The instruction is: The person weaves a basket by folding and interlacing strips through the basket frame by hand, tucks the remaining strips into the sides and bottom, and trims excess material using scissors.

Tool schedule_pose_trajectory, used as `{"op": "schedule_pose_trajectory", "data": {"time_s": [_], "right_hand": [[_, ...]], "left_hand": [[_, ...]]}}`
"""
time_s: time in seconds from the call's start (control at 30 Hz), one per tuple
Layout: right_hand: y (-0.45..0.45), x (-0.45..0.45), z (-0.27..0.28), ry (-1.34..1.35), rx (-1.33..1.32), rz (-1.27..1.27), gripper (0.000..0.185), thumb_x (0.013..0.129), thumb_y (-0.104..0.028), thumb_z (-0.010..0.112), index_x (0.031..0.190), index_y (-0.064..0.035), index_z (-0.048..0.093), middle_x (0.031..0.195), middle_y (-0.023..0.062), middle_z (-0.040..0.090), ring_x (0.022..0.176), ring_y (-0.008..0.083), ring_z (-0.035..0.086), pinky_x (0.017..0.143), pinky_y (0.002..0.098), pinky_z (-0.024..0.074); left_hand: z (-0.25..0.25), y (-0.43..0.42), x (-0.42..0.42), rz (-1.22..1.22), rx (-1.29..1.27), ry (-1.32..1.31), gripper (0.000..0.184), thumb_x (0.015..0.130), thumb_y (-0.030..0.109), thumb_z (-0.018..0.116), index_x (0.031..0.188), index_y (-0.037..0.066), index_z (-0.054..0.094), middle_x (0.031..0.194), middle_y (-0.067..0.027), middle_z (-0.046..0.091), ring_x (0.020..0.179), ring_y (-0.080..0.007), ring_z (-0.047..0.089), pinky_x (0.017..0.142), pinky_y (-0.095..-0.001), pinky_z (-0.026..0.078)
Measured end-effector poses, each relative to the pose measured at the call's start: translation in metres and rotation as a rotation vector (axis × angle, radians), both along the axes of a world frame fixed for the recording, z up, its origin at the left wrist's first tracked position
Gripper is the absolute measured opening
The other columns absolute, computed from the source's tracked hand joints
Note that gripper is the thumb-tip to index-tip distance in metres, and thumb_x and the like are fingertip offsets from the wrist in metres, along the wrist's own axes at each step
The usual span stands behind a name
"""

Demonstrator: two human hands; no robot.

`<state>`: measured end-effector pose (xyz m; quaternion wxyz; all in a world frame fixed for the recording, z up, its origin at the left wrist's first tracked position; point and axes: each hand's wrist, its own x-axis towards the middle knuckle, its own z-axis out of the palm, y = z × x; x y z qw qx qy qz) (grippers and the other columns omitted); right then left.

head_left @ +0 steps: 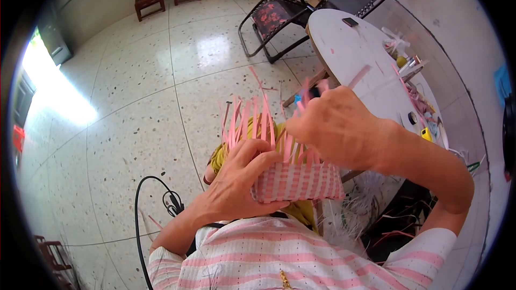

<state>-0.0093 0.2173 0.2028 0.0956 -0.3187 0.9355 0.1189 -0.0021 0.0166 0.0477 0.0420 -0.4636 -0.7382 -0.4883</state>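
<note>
A half-woven pink and white basket (298, 181) lies on my lap, its long loose pink strips (252, 123) standing up from the upper edge. My left hand (242, 174) grips the basket's left end, fingers over the top edge and thumb across the weave. Above the right part of the basket, my right hand (344, 126) is closed in a fist. Pink strips, blurred, stick out from that fist. A small dark and blue shape (312, 94) shows by its knuckles; I cannot make out what it is.
A white oval table (349, 48) on the right carries a phone (350, 22), a yellow tape measure (426, 134), a tape roll (413, 117) and strip scraps. Beyond stands a folding recliner (279, 16). White strips (355, 204) pile beside my lap; a black cable (138, 209) curves at left.
</note>
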Motion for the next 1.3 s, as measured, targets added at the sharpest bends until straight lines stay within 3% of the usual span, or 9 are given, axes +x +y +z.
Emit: {"op": "schedule_pose_trajectory", "data": {"time_s": [0.1,0.2,0.27,0.4,0.53,0.83,1.07,1.17,1.3], "right_hand": [[-0.010,0.005,0.004,0.009,0.055,0.022,0.016,0.082,-0.013,0.069,0.094,-0.0064,0.078,0.093,0.0205,0.074,0.091,0.0338,0.074,0.077,0.0442,0.0591],[0.005,-0.002,0.003,-0.069,0.008,-0.041,0.009,0.085,-0.011,0.067,0.082,-0.0022,0.069,0.073,0.0219,0.069,0.069,0.0318,0.073,0.064,0.0431,0.0553],[0.028,-0.021,-0.018,-0.536,-0.284,-0.368,0.013,0.090,-0.013,0.069,0.090,0.0003,0.070,0.071,0.0168,0.071,0.062,0.0219,0.072,0.057,0.0351,0.0534],[0.057,-0.002,-0.045,-1.015,-0.742,-0.746,0.019,0.101,-0.020,0.065,0.101,-0.0017,0.065,0.071,0.0069,0.071,0.051,0.0057,0.059,0.045,0.0199,0.0409],[0.063,0.016,-0.043,-1.085,-0.876,-0.774,0.022,0.102,-0.022,0.064,0.108,-0.0009,0.062,0.070,0.0084,0.071,0.047,0.0036,0.053,0.043,0.0195,0.0393],[0.064,0.030,-0.056,-1.084,-1.026,-0.743,0.017,0.102,-0.017,0.063,0.106,-0.0004,0.061,0.067,0.0069,0.067,0.046,0.0044,0.051,0.043,0.0203,0.0385],[0.067,0.029,-0.062,-1.102,-1.066,-0.718,0.016,0.102,-0.016,0.062,0.104,0.0003,0.060,0.067,0.0080,0.068,0.045,0.0047,0.051,0.043,0.0201,0.0382],[0.070,0.028,-0.064,-1.116,-1.087,-0.731,0.017,0.102,-0.018,0.064,0.106,-0.0025,0.061,0.066,0.0063,0.068,0.044,0.0032,0.049,0.042,0.0192,0.0357],[0.067,0.027,-0.059,-1.122,-1.049,-0.736,0.017,0.102,-0.018,0.064,0.106,-0.0017,0.061,0.067,0.0078,0.069,0.044,0.0033,0.049,0.043,0.0193,0.0363]], "left_hand": [[0.000,0.000,0.001,0.009,-0.006,0.018,0.073,0.066,0.027,0.092,0.127,0.006,0.058,0.123,-0.0150,0.052,0.117,-0.0354,0.053,0.099,-0.0453,0.046],[-0.001,-0.002,0.002,0.014,-0.018,0.014,0.073,0.066,0.027,0.092,0.127,0.006,0.058,0.122,-0.0148,0.052,0.116,-0.0355,0.053,0.099,-0.0456,0.046],[-0.001,-0.005,0.002,0.022,-0.025,0.011,0.073,0.066,0.026,0.092,0.127,0.006,0.058,0.121,-0.0146,0.052,0.115,-0.0353,0.053,0.099,-0.0456,0.045],[0.006,-0.011,-0.002,0.023,-0.058,-0.008,0.076,0.067,0.028,0.091,0.133,0.010,0.058,0.117,-0.0126,0.052,0.112,-0.0336,0.053,0.096,-0.0434,0.045],[0.013,-0.012,-0.007,-0.050,-0.191,0.020,0.077,0.068,0.035,0.090,0.136,0.016,0.060,0.111,-0.0108,0.051,0.107,-0.0319,0.053,0.092,-0.0420,0.045],[0.018,-0.009,-0.010,-0.077,-0.245,0.031,0.086,0.061,0.047,0.096,0.132,0.014,0.061,0.113,-0.0123,0.051,0.105,-0.0329,0.054,0.089,-0.0434,0.047],[0.022,-0.009,-0.010,-0.068,-0.266,-0.019,0.080,0.064,0.043,0.093,0.131,0.014,0.062,0.109,-0.0118,0.050,0.105,-0.0330,0.053,0.089,-0.0438,0.045],[0.034,-0.010,-0.007,-0.062,-0.304,-0.014,0.086,0.061,0.043,0.094,0.135,0.016,0.060,0.118,-0.0126,0.050,0.112,-0.0338,0.052,0.093,-0.0451,0.044],[0.040,-0.003,-0.005,-0.046,-0.368,0.242,0.092,0.058,0.060,0.092,0.135,0.020,0.062,0.134,-0.0145,0.047,0.129,-0.0360,0.045,0.108,-0.0517,0.035]]}}
